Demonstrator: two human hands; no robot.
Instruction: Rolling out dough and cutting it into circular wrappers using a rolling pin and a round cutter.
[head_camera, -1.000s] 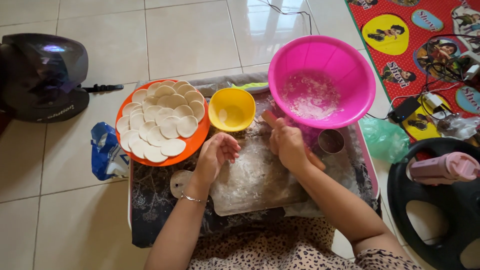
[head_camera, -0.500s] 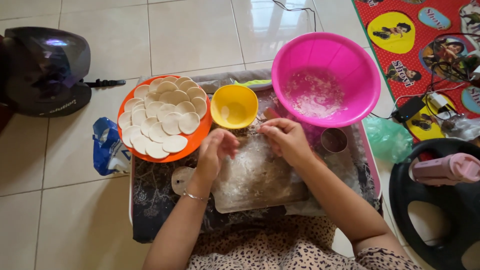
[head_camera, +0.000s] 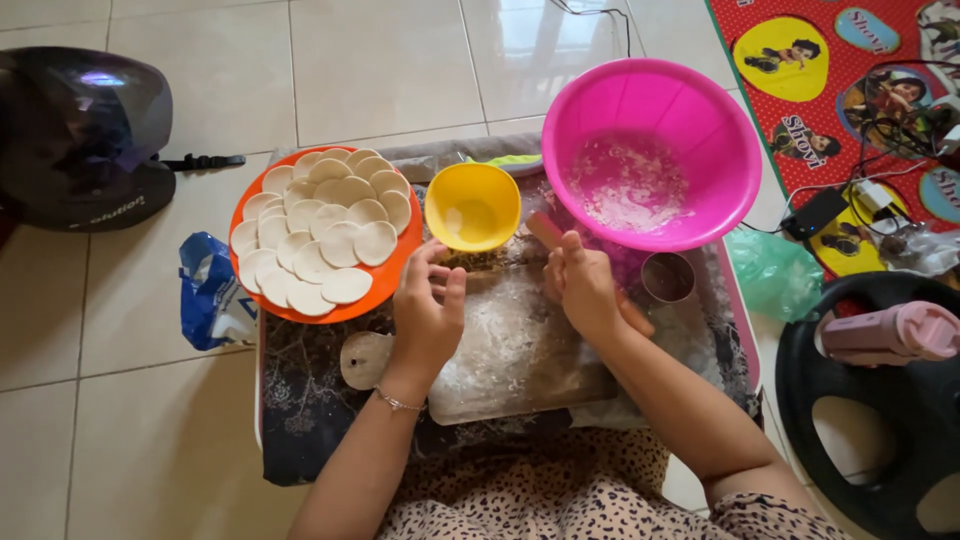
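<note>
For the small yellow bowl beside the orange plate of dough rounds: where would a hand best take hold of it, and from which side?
Best guess: pinch the yellow bowl at its near rim, coming from the person's side. It stands upright and open, so the rim is free there. The orange plate crowds one side and the pink basin the other. The left hand, open just below it, is nearer than the right hand.

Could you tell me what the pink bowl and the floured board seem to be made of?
Pink bowl: probably plastic, given its saturated colour and soft glossy sheen. Floured board: likely wood, brown with a rounded handle; the flour dusting hides any grain.
</note>
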